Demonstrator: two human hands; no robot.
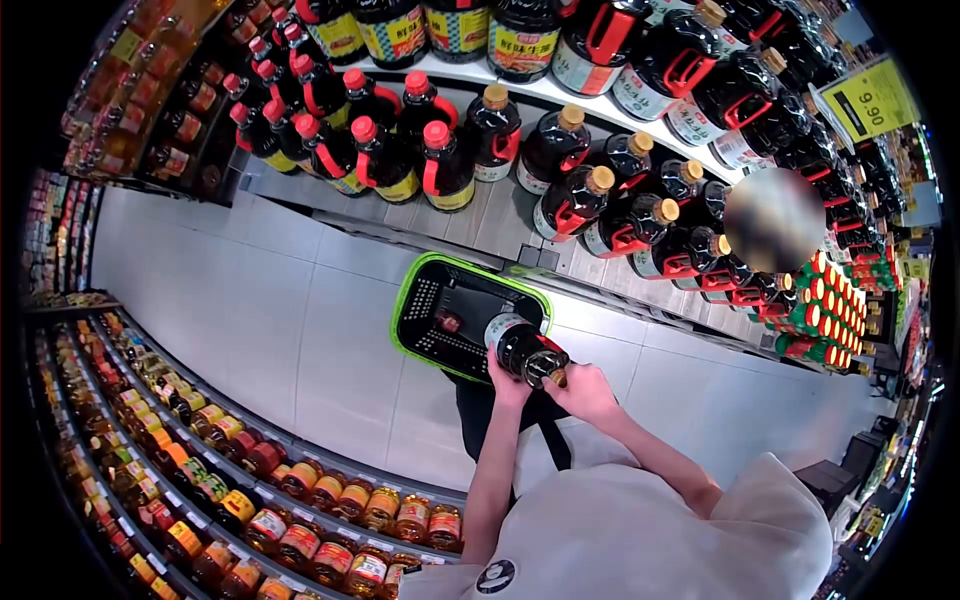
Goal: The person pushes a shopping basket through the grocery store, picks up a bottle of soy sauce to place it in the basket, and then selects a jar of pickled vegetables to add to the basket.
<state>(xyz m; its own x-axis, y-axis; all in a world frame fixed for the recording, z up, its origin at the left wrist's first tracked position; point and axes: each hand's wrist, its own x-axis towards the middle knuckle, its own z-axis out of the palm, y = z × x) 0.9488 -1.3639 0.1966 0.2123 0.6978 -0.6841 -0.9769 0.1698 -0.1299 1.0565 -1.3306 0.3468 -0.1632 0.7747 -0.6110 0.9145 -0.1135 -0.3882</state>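
Observation:
A large dark bottle (pixel 520 345) with a pale label, a red handle and a tan cap is held over the right part of a black basket with a green rim (pixel 402 300). My left hand (pixel 508 380) is wrapped round the bottle's side. At its cap end, my right hand (pixel 585 390) has its fingers closed round the neck. Inside the basket lies a small reddish item (pixel 448 322), too small to make out.
Beyond the basket, a low shelf (pixel 400 235) bears dark bottles with red caps (pixel 437 165) and tan caps (pixel 570 200). A curved shelf of amber bottles (pixel 355 500) stands at the lower left. A price sign (pixel 870 100) hangs at the upper right.

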